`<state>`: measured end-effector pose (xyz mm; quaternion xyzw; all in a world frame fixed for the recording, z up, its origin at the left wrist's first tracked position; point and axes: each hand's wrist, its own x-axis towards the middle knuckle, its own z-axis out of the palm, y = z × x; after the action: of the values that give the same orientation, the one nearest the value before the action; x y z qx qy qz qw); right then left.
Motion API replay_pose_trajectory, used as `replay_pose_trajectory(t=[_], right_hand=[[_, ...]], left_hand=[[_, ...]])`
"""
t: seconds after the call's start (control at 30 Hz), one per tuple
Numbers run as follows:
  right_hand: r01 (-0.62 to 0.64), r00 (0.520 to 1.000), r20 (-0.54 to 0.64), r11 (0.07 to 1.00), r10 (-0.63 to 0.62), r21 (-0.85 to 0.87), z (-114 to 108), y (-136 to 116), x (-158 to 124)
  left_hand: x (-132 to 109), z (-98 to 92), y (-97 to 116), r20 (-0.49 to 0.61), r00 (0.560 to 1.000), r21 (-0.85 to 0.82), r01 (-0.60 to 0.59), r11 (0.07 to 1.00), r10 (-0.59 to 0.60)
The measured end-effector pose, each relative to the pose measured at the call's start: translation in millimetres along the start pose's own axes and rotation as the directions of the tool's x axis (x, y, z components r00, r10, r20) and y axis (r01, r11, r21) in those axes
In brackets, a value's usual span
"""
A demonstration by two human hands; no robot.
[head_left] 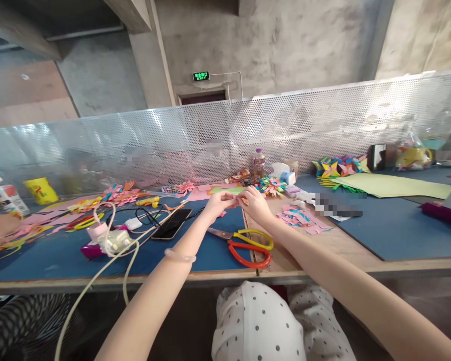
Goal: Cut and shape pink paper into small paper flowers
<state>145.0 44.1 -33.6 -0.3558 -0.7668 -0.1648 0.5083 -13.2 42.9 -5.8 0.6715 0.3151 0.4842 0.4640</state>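
So both hands are meeting out over the desk (pixel 56 264), left hand (pixel 220 203) and right hand (pixel 253 201) basically fingertip to fingertip. The grip on each side is drawn in to a pinch, but honestly I can't tell if there's anything between the fingers, it's too small and blurry. Closest stuff: a pink scrap (pixel 222 214) on the desk just below the left grip, and a green sheet of paper (pixel 229 190) right behind the 2 hands. The scissors (pixel 244 244), 1 red handle and 1 yellow, lie on the near side of the grip, nobody touching them, blades aimed off to the left. Left of the grip there's a black phone (pixel 173 224) lying flat, then a tangle of cord, and way over at the edge a blurry bit of another person's arm (pixel 0 228). Right of the grip, a pile of pink and blue cut scraps (pixel 298 218) sits near the right forearm. Behind the grip and a touch right are a paper flower (pixel 273 187) and a bottle (pixel 259 166) with a purple cap. Further right, well apart from the grip, there's a big pale yellow-green sheet (pixel 398 185). Oh, and a pale bracelet (pixel 180 255) on the left wrist.
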Motion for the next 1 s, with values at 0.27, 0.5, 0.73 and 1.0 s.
replay_pose_trajectory(t=[0.27, 0.5, 0.73, 1.0], right_hand=[[-0.007, 1.000, 0.001, 0.999, 0.007, -0.036, -0.2, -2.0, 0.2], [-0.002, 1.000, -0.012, 0.998, 0.002, -0.063, 0.6, -2.9, 0.3], [0.003, 1.000, -0.020, 0.997, -0.004, -0.083, -0.1, -4.0, 1.2], [-0.009, 1.000, -0.020, 0.997, 0.008, -0.073, -0.5, -5.1, 1.0]], left_hand=[[-0.5, 0.0, -1.1, 0.007, 1.000, 0.020, -0.016, 1.000, 0.016], [0.6, 0.2, -1.5, 0.011, 1.000, 0.045, -0.022, 0.999, 0.022], [1.3, 0.0, -3.7, 0.014, 0.999, 0.041, -0.031, 0.999, 0.030], [1.3, 1.0, -2.9, 0.004, 1.000, 0.030, 0.009, 0.999, -0.009]])
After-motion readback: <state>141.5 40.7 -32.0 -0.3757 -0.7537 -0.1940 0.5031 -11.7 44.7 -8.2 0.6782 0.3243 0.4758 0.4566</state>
